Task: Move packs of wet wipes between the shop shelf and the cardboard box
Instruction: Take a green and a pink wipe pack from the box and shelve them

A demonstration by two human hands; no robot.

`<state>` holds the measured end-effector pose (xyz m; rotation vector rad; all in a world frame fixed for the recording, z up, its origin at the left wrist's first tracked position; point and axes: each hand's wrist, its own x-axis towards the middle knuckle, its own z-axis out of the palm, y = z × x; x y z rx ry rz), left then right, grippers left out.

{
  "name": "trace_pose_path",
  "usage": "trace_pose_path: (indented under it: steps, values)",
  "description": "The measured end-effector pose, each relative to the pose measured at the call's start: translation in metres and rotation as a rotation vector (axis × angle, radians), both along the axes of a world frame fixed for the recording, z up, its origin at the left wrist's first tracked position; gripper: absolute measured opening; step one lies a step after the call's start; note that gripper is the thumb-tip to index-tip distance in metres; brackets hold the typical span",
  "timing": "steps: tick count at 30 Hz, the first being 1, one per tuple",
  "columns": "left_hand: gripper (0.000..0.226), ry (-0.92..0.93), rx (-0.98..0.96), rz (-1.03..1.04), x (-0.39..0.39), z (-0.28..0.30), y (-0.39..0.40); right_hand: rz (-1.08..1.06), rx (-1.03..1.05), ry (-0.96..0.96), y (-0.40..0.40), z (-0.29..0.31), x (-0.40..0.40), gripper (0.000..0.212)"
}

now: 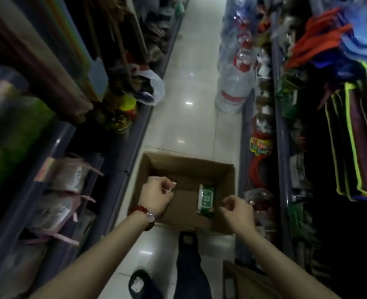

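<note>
One pack of wipes [206,198] lies in the cardboard box [154,165]; both hands hover above with loosely curled fingers, each grip holding nothing. Better for the right hand [237,209] to drop straight down and take it by its long sides

You stand in a narrow shop aisle: stocked shelves [122,117] line both sides of a glossy tiled floor [189,87], with wrapped bottled water [234,83] and hanging cloth bags [355,134].

**Aisle floor: open box, one pack**

Brown cardboard box [225,180] on pale tiled floor [189,83]. Contents: one green-and-white wet-wipe pack [206,200], right side. Left hand [156,196] and right hand [238,210] above, fingers loosely curled, empty.
</note>
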<state>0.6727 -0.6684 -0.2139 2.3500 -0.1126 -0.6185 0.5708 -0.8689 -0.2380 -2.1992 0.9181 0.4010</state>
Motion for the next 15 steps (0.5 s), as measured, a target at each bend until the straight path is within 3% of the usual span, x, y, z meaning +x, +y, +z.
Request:
trace_pose_path:
  steps: [5,15]
  values:
    - [0.019,0.117,0.059,0.017,0.023,-0.068,-0.031,-0.035,0.095,0.082,-0.022,-0.072,0.022,0.02]
    - [0.018,0.274,0.096,0.046,0.051,-0.22,-0.073,-0.094,0.211,0.146,-0.049,-0.211,0.063,0.023]
